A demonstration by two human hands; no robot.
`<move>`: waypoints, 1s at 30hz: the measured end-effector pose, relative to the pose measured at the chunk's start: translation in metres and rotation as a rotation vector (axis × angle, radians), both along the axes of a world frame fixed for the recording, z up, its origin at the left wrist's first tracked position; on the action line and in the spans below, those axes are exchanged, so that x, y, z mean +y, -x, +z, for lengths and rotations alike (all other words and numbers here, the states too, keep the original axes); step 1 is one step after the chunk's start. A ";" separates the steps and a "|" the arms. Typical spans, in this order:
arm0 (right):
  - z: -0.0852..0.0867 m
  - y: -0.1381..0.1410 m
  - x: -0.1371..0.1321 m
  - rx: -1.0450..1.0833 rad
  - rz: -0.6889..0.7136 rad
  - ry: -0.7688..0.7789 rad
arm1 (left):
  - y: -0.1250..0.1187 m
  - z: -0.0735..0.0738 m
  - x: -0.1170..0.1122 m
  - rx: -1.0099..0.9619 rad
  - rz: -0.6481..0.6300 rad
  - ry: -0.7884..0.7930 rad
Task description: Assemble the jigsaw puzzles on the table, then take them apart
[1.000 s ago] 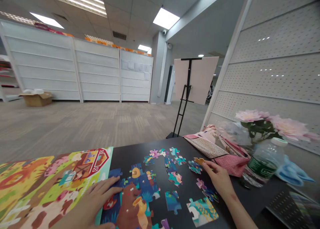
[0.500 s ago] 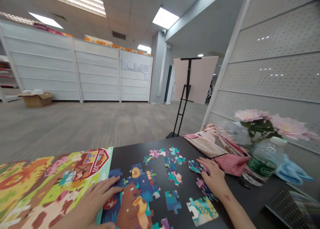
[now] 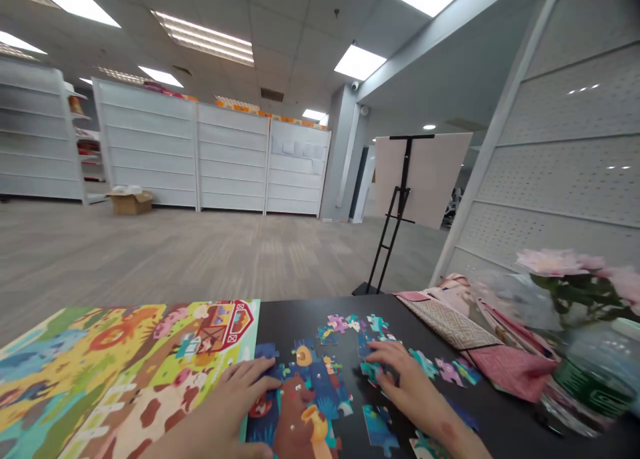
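A partly joined jigsaw puzzle, showing a brown bear with a yellow pot on dark blue, lies on the black table. My left hand rests with fingers stretched out across its left edge and the colourful farm-picture board beside it. Right of the puzzle, my right hand hovers low or rests over loose pieces, thumb and forefinger apart. Just under its fingertips is a teal puzzle piece; contact is unclear. A dark blue piece lies between puzzle and right wrist. The right forearm partly covers other pieces.
Loose pieces lie toward the table's far edge, and a purple piece sits to the right. Beyond are a pink cloth bag, a plastic bottle and pink flowers. A black easel stands past the table.
My right hand has moved left, from the right-hand pieces to those nearer the puzzle, uncovering a purple piece. My left hand stays put. The view has turned left and tipped up.
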State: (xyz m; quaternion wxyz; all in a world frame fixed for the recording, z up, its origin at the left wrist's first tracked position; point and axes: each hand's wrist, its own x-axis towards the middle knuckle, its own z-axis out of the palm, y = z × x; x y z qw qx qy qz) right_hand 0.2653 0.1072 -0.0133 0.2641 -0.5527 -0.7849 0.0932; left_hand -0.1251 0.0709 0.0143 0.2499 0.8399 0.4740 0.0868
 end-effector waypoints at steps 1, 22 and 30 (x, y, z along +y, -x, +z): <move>0.000 0.016 0.003 -0.011 0.054 0.021 | 0.001 -0.001 0.000 0.001 -0.004 0.001; 0.007 0.047 0.000 -0.117 0.170 0.068 | 0.002 -0.009 0.004 0.025 -0.016 0.012; 0.006 0.049 -0.004 -0.125 0.160 0.034 | 0.008 -0.032 0.008 0.007 -0.026 -0.050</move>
